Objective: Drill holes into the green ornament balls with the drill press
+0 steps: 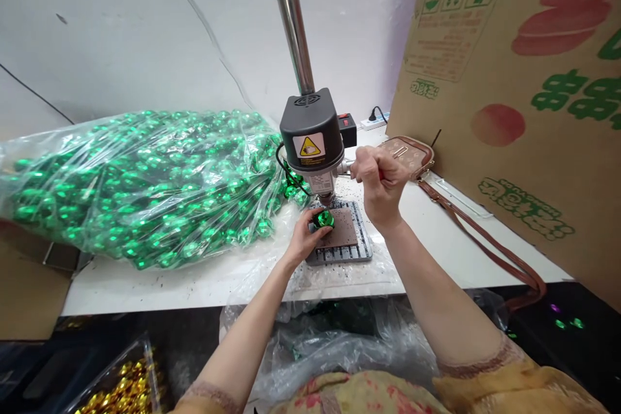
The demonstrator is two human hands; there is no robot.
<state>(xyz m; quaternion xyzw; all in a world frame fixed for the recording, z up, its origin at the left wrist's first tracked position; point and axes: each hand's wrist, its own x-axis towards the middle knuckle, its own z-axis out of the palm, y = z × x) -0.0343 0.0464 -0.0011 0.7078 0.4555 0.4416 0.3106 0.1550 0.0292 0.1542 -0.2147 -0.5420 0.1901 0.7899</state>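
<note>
A shiny green faceted ball (325, 218) is gripped by my left hand (306, 234), fingers closed round its side. The ball is over the slotted base plate (361, 240) of a small bench drill press, under the chuck. Whether the drill bit touches the ball I cannot tell. My right hand (381, 182) is wrapped round the lever (345, 168) at the side of the press's dark motor head (310, 129); the lever's grip is mostly hidden in the fist. Dark specks lie on the base plate.
A clear plastic bag of green balls (145, 187) fills the table's left. Behind my right hand lies a brown strapped handbag (412, 152), beside a big printed carton (495, 90). Clear plastic film (339, 343) hangs below the table edge. Gold pieces (123, 391) are at lower left.
</note>
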